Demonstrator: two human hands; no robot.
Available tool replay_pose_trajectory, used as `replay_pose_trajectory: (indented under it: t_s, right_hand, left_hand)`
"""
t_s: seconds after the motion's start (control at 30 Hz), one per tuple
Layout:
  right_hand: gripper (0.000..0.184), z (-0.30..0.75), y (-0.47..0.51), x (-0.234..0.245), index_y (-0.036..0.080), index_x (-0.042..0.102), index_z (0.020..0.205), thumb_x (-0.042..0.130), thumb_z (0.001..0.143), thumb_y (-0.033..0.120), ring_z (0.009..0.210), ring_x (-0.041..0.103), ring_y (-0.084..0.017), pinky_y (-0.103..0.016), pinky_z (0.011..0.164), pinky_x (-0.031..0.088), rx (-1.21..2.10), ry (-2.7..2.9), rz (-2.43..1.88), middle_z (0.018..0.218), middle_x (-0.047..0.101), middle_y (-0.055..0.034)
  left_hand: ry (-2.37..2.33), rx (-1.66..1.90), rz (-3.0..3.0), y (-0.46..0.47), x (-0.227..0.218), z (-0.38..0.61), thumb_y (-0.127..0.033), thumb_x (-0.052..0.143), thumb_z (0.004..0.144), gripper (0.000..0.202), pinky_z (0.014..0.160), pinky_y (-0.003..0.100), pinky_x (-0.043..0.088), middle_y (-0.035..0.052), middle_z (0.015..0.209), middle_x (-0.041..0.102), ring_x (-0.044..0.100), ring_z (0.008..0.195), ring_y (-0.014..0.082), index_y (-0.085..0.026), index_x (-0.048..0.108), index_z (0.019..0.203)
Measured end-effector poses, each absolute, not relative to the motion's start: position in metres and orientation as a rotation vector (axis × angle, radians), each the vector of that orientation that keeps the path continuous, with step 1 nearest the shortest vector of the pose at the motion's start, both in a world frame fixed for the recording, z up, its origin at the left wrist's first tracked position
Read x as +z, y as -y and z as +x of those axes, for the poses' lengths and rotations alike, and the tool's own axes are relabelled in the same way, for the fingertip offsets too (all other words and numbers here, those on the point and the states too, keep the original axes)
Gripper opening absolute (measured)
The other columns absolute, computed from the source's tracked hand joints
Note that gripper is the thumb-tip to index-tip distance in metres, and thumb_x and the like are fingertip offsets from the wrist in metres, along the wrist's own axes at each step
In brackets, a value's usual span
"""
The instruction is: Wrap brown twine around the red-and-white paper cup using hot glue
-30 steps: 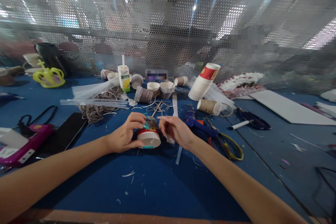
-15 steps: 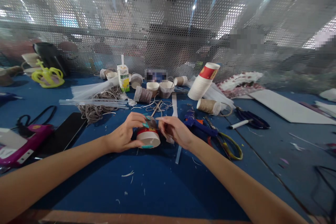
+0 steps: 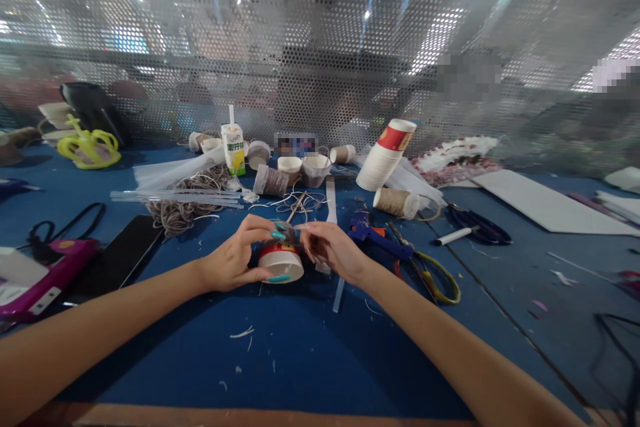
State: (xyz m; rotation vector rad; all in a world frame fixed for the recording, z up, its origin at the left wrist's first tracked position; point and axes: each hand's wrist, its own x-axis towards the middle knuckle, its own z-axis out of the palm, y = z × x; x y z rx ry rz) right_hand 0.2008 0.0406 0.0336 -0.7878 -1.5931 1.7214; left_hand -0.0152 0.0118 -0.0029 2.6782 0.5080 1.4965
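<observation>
Both hands are drifting slightly up the bench (image 3: pixel 300 360), fingertips closing together. The left hand (image 3: pixel 234 261) is clasping its grip round the paper cup (image 3: pixel 283 265), which is lying sideways between the hands; whether the right hand (image 3: pixel 334 250) is pinching anything, I cannot tell. Light and crushable, the cup is wanting a hold at its stiff base rim. It is showing a red band and a white base.

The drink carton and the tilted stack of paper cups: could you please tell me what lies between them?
Head view: between drink carton and cup stack sit twine-wrapped cups on their sides and two open cups upright.
</observation>
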Motion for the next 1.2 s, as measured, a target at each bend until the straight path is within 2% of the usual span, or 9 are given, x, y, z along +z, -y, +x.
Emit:
replay_pose_trajectory:
  t_s: [0.27,0.47,0.7,1.03,1.2]
  right_hand:
    - [0.033,0.201,-0.04,0.035,0.018,0.054,0.051,0.048,0.082,0.028,0.04,0.042,-0.006,-0.02,0.039,0.026,1.723,1.6,-0.817,0.045,0.05,0.0026]
    - [0.034,0.2,-0.038,0.039,0.018,0.053,0.051,0.053,0.081,0.033,0.034,0.035,-0.006,-0.02,0.034,0.02,1.715,1.628,-0.86,0.041,0.05,0.0035]
    - [0.028,0.2,-0.037,0.037,0.018,0.055,0.054,0.056,0.078,0.033,0.039,0.045,-0.006,-0.018,0.036,0.027,1.729,1.598,-0.901,0.046,0.055,0.0022]
    - [0.028,0.199,-0.039,0.033,0.019,0.057,0.055,0.06,0.078,0.036,0.032,0.037,-0.005,-0.018,0.033,0.02,1.789,1.548,-0.987,0.041,0.05,0.0048]
    - [0.028,0.199,-0.039,0.031,0.018,0.057,0.055,0.059,0.077,0.034,0.033,0.037,-0.005,-0.018,0.035,0.022,1.791,1.546,-0.99,0.041,0.051,0.0042]
  left_hand:
    - [-0.494,1.476,2.673,-0.012,-0.004,-0.016,-0.04,0.052,0.091,0.044,0.082,0.048,0.056,0.0105,0.11,0.046,0.052,0.103,0.0246,-0.023,0.032,0.127]
    - [-0.51,1.513,2.684,-0.012,-0.004,-0.015,-0.04,0.052,0.092,0.046,0.082,0.047,0.055,0.0117,0.113,0.048,0.051,0.104,0.0248,-0.022,0.031,0.129]
    - [-0.511,1.396,2.725,-0.01,0.003,-0.016,-0.042,0.047,0.094,0.043,0.082,0.049,0.051,0.0106,0.111,0.052,0.053,0.102,0.026,-0.026,0.03,0.13]
    - [-0.649,1.407,2.672,-0.009,-0.004,-0.017,-0.044,0.051,0.09,0.05,0.08,0.046,0.054,0.011,0.109,0.041,0.048,0.101,0.0257,-0.022,0.028,0.129]
    - [-0.721,1.513,2.699,-0.009,-0.009,-0.018,-0.045,0.056,0.087,0.053,0.082,0.046,0.053,0.0118,0.111,0.041,0.047,0.102,0.0269,-0.021,0.031,0.127]
